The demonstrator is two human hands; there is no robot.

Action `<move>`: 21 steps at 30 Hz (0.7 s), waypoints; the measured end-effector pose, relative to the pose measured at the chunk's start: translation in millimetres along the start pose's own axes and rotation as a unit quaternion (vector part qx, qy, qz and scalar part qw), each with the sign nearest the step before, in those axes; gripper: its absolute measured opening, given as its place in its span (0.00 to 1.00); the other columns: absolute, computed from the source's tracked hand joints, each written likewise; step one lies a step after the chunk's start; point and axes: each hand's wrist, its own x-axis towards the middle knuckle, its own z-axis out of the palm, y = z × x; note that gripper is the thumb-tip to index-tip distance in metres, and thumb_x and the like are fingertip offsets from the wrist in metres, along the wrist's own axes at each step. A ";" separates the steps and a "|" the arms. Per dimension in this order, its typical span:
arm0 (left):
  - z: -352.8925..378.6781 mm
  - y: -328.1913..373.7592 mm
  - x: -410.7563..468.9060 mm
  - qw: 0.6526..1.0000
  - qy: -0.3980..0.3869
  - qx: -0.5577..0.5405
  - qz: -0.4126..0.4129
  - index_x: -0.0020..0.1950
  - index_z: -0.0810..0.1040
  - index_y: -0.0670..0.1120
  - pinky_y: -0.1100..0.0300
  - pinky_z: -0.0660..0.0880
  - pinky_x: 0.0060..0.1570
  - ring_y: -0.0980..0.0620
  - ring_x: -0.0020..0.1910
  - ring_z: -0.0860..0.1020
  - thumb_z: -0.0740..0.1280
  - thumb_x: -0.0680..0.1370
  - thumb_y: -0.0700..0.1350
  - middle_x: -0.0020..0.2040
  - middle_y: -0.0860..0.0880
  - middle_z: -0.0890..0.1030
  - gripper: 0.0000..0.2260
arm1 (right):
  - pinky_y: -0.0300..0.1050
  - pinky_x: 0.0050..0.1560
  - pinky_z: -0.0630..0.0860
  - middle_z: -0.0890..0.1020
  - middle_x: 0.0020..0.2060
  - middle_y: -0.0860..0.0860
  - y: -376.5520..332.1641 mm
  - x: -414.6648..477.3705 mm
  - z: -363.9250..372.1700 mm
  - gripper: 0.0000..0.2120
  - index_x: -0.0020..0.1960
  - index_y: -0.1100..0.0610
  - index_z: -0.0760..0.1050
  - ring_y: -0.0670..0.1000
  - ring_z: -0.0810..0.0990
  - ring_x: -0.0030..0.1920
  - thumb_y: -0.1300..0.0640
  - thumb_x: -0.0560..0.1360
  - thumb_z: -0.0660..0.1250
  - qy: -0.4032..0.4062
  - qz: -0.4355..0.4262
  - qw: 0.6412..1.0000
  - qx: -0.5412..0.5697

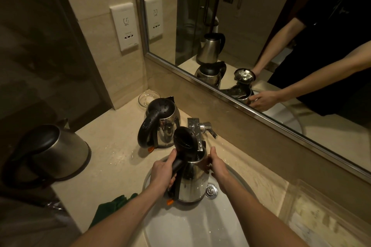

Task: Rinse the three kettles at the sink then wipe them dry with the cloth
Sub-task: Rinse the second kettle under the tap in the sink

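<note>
A steel kettle with its black lid flipped up stands in the white sink, under the chrome tap. My left hand grips its black handle. My right hand presses against its right side near the rim. A second shiny kettle with a closed black lid sits on the counter behind the sink, with water drops on it. A third, duller kettle stands at the counter's left edge. A green cloth lies on the counter left of the sink, partly under my left forearm.
A glass dish sits in the back corner by the wall. A mirror runs along the back and a power socket is on the left wall. The beige counter shows water splashes. A clear tray lies at right.
</note>
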 end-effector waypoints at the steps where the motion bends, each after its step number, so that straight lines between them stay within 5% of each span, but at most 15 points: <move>1: -0.1 -0.2 0.1 1.000 0.000 -0.001 0.000 0.35 0.75 0.43 0.62 0.66 0.23 0.54 0.20 0.69 0.61 0.80 0.62 0.22 0.50 0.71 0.24 | 0.51 0.71 0.58 0.72 0.68 0.60 0.3 0.6 0.0 0.30 0.68 0.63 0.70 0.57 0.69 0.69 0.43 0.83 0.43 0.000 0.000 1.000 0.000; 21: -0.1 0.2 -0.7 1.000 0.004 -0.001 0.004 0.32 0.73 0.45 0.61 0.65 0.23 0.53 0.20 0.68 0.62 0.80 0.62 0.23 0.49 0.70 0.25 | 0.51 0.71 0.58 0.73 0.68 0.58 4.6 7.2 -0.8 0.31 0.69 0.61 0.70 0.57 0.69 0.69 0.40 0.82 0.43 -0.004 0.002 1.000 -0.010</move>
